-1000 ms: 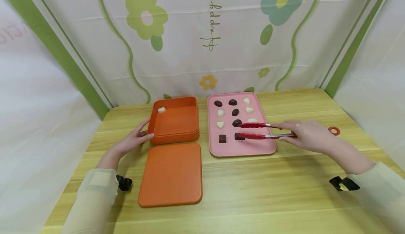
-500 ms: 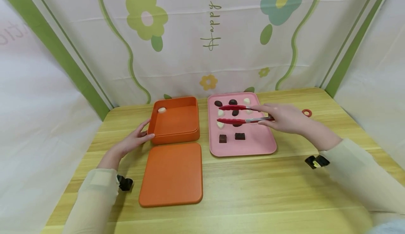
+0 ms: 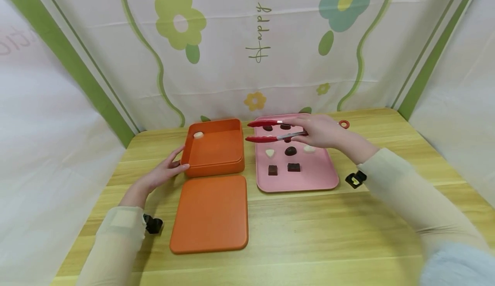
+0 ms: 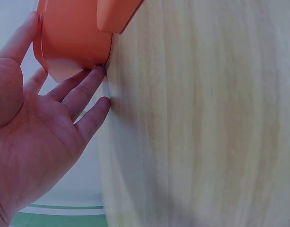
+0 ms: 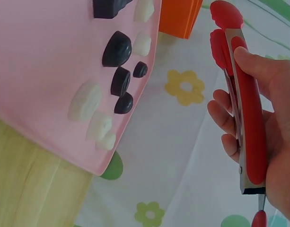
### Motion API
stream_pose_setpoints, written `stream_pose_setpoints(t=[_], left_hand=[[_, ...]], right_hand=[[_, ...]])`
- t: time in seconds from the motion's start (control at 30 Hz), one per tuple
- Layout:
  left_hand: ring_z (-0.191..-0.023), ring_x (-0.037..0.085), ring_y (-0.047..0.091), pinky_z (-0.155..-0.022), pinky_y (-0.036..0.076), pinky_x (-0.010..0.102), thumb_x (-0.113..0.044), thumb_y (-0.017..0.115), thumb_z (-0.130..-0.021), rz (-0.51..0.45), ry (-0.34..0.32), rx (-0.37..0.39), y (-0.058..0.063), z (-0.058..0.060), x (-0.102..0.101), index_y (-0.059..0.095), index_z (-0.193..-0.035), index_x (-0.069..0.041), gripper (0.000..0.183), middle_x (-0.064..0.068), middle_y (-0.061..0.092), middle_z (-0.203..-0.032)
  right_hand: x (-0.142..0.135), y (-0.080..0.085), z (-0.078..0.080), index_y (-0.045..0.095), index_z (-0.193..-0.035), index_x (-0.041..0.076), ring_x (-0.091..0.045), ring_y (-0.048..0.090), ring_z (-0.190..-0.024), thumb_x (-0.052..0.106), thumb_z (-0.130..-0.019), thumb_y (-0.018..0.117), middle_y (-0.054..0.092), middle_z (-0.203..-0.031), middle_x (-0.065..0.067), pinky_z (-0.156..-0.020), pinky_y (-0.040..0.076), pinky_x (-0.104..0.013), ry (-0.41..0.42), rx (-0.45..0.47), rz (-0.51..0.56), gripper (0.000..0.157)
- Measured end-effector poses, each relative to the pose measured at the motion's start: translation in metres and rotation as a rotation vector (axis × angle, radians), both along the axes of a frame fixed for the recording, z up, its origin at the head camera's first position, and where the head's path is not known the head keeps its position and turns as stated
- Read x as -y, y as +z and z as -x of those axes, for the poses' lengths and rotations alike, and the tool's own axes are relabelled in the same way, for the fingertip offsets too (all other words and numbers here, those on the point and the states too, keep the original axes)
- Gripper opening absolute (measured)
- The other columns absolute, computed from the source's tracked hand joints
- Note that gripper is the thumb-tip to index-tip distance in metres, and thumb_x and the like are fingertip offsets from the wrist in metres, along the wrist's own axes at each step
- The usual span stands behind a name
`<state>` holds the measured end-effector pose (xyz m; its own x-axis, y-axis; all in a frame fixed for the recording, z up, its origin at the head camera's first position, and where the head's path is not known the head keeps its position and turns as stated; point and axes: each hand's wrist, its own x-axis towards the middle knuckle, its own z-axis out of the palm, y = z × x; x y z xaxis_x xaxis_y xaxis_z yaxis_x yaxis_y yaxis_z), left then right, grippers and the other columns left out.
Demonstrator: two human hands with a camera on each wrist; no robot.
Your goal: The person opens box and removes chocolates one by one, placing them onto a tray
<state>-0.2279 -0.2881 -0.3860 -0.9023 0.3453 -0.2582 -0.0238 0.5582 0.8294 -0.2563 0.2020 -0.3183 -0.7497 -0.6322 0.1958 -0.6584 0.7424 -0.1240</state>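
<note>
My right hand (image 3: pixel 321 130) grips red-tipped tongs (image 3: pixel 267 139) above the far part of the pink tray (image 3: pixel 317 176). The tongs' arms are spread, with nothing between the tips (image 5: pixel 226 13), which reach past the tray's left edge towards the orange box. Dark chocolates (image 3: pixel 291 151) and white chocolates (image 3: pixel 270 153) lie in rows on the tray, the far ones partly hidden by the hand and tongs. At the left, my left hand (image 3: pixel 164 172) touches the orange box (image 3: pixel 216 169) at its near left corner, fingers extended along its side. One white chocolate (image 3: pixel 198 135) sits inside the box, towards the back left.
An orange square lid (image 3: pixel 210 217) lies flat on the wooden table (image 3: pixel 309 234), just in front of the box. A flower-printed cloth (image 3: pixel 232 62) hangs behind the table, and white cloth walls (image 3: pixel 42 148) close in both sides.
My right hand has carried the spread tongs leftward and away from me, from the near right of the tray to its far left. My left hand, the box and the chocolates stay put.
</note>
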Motion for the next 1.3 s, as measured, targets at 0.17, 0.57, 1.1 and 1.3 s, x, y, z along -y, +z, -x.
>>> stream_pose_setpoints(t=[0.17,0.57,1.1,1.3], left_hand=[[-0.143,0.045,0.012,-0.109,0.012,0.064,-0.037,0.057,-0.099,-0.009,0.000,0.004,0.000,-0.001,0.000,0.001,-0.157,-0.033,0.081,0.023,0.005,-0.159],[-0.143,0.044,0.011,-0.109,0.010,0.065,-0.041,0.057,-0.098,0.001,0.002,0.001,-0.005,0.001,0.001,0.002,-0.157,-0.033,0.081,0.021,0.002,-0.160],[-0.143,0.043,0.014,-0.110,0.011,0.064,-0.035,0.058,-0.099,-0.024,0.003,-0.002,-0.002,0.001,0.002,0.002,-0.157,-0.033,0.081,0.024,0.009,-0.159],[-0.143,0.044,0.014,-0.110,0.011,0.064,-0.036,0.058,-0.099,-0.016,0.007,0.002,0.000,0.002,0.001,0.003,-0.157,-0.034,0.080,0.025,0.010,-0.158]], right_hand=[[0.021,0.002,0.013,0.050,-0.144,0.028,-0.018,0.054,-0.070,0.034,-0.090,0.070,0.065,-0.118,-0.003,-0.057,0.042,-0.035,0.016,0.033,-0.018,0.058],[0.071,0.005,0.040,0.053,-0.141,0.023,-0.024,0.060,-0.102,0.031,-0.092,0.068,0.059,-0.132,-0.004,-0.082,0.047,-0.042,0.077,0.079,-0.035,0.052],[0.131,0.008,0.063,0.054,-0.141,0.022,-0.022,0.061,-0.103,0.034,-0.092,0.068,0.065,-0.122,-0.003,-0.082,0.049,-0.039,0.035,0.071,-0.104,0.052],[0.150,0.000,0.063,0.054,-0.141,0.023,-0.022,0.060,-0.102,0.035,-0.093,0.066,0.065,-0.123,-0.004,-0.085,0.049,-0.039,0.018,0.083,-0.126,0.051]])
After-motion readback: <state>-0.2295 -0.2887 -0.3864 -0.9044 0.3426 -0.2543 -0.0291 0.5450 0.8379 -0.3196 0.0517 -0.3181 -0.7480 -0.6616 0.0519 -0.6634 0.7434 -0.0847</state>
